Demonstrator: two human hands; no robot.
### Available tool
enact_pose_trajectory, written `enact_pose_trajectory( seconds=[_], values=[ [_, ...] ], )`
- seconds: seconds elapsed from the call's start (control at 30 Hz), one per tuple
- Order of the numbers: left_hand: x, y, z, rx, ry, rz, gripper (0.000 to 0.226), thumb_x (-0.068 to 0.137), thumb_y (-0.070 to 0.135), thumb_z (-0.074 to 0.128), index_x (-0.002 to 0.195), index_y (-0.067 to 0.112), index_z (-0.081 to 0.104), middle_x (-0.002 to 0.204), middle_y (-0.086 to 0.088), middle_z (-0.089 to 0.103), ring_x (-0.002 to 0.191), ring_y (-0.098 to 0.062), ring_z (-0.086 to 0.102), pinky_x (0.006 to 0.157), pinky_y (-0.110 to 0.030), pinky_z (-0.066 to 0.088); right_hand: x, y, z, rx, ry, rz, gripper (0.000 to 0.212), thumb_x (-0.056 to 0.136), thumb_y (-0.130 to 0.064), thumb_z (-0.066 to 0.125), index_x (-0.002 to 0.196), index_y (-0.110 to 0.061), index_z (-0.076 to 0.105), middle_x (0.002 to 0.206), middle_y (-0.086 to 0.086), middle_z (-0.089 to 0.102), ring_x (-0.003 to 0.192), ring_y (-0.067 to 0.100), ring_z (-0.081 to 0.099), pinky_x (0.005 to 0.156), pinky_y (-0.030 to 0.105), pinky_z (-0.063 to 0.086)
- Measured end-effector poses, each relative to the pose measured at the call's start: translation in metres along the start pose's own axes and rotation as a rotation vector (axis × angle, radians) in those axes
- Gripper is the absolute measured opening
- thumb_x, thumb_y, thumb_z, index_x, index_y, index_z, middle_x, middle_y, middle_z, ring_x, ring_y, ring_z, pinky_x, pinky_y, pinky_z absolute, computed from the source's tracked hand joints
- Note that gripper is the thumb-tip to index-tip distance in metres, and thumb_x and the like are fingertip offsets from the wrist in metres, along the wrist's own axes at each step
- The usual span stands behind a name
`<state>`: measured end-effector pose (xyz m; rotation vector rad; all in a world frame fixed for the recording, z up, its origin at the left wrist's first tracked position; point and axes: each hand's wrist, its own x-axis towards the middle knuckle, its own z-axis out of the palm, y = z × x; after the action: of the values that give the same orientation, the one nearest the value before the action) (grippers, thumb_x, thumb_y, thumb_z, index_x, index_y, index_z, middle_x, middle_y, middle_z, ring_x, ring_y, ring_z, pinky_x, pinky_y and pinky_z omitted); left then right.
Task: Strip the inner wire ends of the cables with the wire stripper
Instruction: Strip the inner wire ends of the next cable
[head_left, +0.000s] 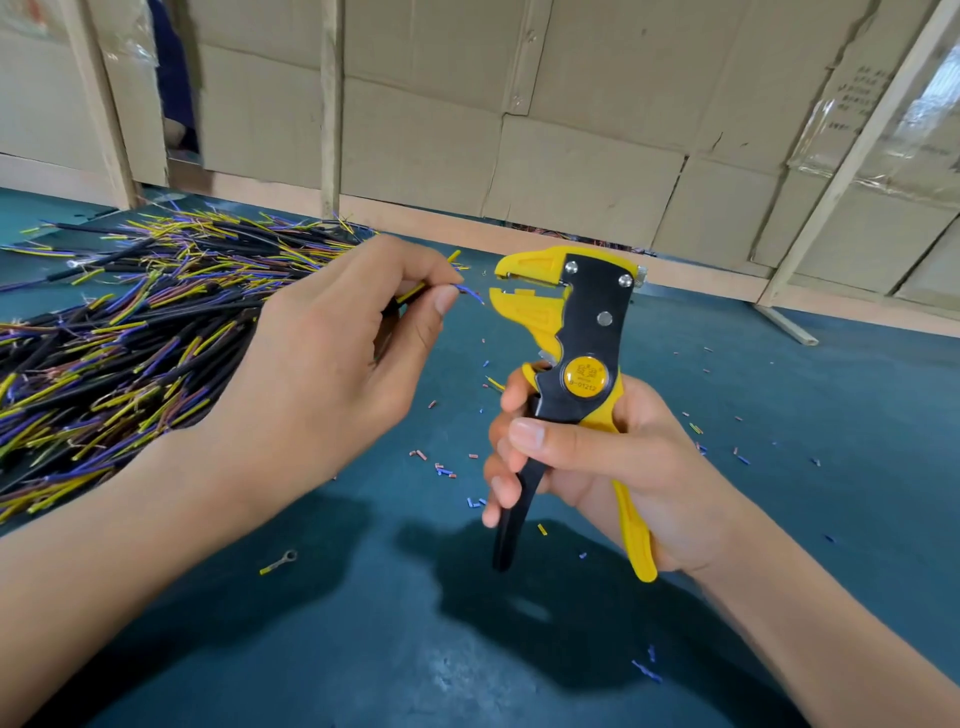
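My left hand (337, 353) pinches a black cable between thumb and fingers; only its inner wires show, with the blue wire (470, 293) pointing right and a yellow one sticking up above the fingers. My right hand (587, 467) grips the yellow and black wire stripper (576, 364) upright by its handles. The stripper's yellow jaws face left and stand apart. The blue wire's tip sits just left of the jaws, not touching them.
A big pile of black cables (130, 332) with yellow, blue and brown inner wires covers the left of the blue-green table (779, 467). Cut insulation bits (441, 470) and a small ring terminal (280, 562) lie scattered. Cardboard walls (571, 130) stand behind.
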<state>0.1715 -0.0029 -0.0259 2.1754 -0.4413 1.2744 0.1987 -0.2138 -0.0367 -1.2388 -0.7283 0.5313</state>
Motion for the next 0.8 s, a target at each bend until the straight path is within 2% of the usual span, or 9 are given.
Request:
enact_pose_trajectory(
  seconds=[0.2,0.37,0.57,0.8],
  values=[
    [0.0002,0.0024,-0.0009,-0.038,0.039,-0.051,0.007,0.103,0.021,0.055,0.106,0.016,0.059,0.072,0.003,0.060,0.064,-0.010,0.048,0.061,-0.013,0.036,-0.0004,-0.0017,-0.0006,0.008,-0.009,0.005,0.013,0.090,0.002,0.061,0.102,-0.004,0.063,0.077,0.012,0.060,0.068,0.033,0.060,0.069,0.050,0.056],
    [0.0001,0.0042,-0.0017,-0.017,0.026,-0.040,0.010,0.104,0.024,0.053,0.107,0.016,0.059,0.071,0.007,0.058,0.062,-0.002,0.047,0.060,-0.009,0.034,-0.0003,0.0001,-0.0005,-0.002,-0.028,0.015,0.015,0.091,0.004,0.059,0.102,-0.005,0.063,0.077,0.013,0.061,0.068,0.033,0.060,0.070,0.050,0.055],
    [0.0002,0.0026,-0.0043,0.074,0.023,0.073,0.015,0.101,0.022,0.056,0.104,0.009,0.063,0.074,0.002,0.063,0.065,-0.010,0.046,0.058,-0.026,0.039,-0.0002,0.0000,-0.0008,0.007,-0.037,0.012,0.014,0.092,0.003,0.061,0.102,-0.006,0.065,0.077,0.014,0.060,0.068,0.033,0.059,0.070,0.051,0.055],
    [0.0007,-0.0005,-0.0040,0.090,0.033,0.154,0.015,0.100,0.018,0.059,0.102,0.006,0.067,0.074,0.000,0.063,0.068,-0.011,0.049,0.060,-0.027,0.041,-0.0012,-0.0004,0.0001,0.002,-0.043,0.018,0.015,0.091,0.004,0.059,0.101,-0.005,0.064,0.076,0.013,0.060,0.067,0.033,0.059,0.070,0.052,0.055]
  ],
)
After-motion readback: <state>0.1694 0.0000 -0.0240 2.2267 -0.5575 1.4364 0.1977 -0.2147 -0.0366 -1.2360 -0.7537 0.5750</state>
